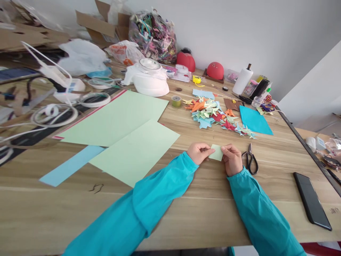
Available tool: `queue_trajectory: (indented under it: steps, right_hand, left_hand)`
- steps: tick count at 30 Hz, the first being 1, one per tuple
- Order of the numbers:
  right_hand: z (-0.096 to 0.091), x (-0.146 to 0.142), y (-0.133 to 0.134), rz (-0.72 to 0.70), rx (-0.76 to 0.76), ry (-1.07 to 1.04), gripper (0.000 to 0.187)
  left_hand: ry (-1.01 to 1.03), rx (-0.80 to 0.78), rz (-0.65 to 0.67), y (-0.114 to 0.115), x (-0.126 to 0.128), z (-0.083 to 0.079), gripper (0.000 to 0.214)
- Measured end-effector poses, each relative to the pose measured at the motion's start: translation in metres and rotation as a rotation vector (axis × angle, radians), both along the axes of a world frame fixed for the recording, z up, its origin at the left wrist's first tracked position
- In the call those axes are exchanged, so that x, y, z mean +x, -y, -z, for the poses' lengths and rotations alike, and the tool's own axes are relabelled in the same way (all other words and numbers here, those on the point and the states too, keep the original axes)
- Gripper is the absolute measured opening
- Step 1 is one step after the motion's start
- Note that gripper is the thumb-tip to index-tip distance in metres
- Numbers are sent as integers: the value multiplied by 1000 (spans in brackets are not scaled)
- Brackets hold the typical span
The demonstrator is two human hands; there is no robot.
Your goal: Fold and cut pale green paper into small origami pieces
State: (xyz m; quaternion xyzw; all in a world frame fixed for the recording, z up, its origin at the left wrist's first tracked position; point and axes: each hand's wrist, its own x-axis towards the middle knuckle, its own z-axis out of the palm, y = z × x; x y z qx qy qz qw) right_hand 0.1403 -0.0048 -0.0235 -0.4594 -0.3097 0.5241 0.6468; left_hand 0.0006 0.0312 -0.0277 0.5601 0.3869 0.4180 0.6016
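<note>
Between both hands is a small pale green paper square point(216, 153), held just over the wooden table. My left hand point(198, 153) pinches its left edge between thumb and fingers. On the opposite edge, my right hand point(232, 159) grips it the same way. Black-handled scissors point(250, 160) lie right beside my right hand, blades pointing away. Large pale green paper sheets point(138, 153) overlap to the left of my hands, with a light blue paper strip point(73, 165) partly under them. Beyond my hands is a pile of folded paper pieces point(210, 112) in orange, green, blue and red.
A black phone point(312, 201) lies at the right. Farther back are a turquoise sheet point(255, 120), a spool point(176, 101), a yellow tape measure point(196, 80), a red pincushion point(215, 70) and a white bottle point(243, 81). Coiled white cords point(54, 115) and a glue gun point(50, 73) crowd the left.
</note>
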Motion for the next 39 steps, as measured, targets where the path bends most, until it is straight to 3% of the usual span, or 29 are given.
queue_trajectory:
  steps: [15, 23, 28, 31, 36, 39]
  right_hand:
    - [0, 0, -1, 10, 1, -58, 23]
    - [0, 1, -2, 24, -19, -84, 22]
    - [0, 1, -2, 28, -35, -76, 22]
    - [0, 1, -2, 22, -27, -82, 22]
    - [1, 3, -3, 26, 5, -104, 22]
    - [0, 3, -4, 24, 0, -107, 23]
  left_hand:
    - [-120, 1, 43, 2, 1, 1, 29]
    - [-344, 326, 81, 5, -3, -3, 37]
    - [-422, 452, 54, 2, -3, -2, 39]
    - [-387, 417, 67, 2, -3, -2, 40]
    - [-239, 208, 137, 5, -3, -1, 36]
    - [-205, 207, 108, 5, -3, -2, 33]
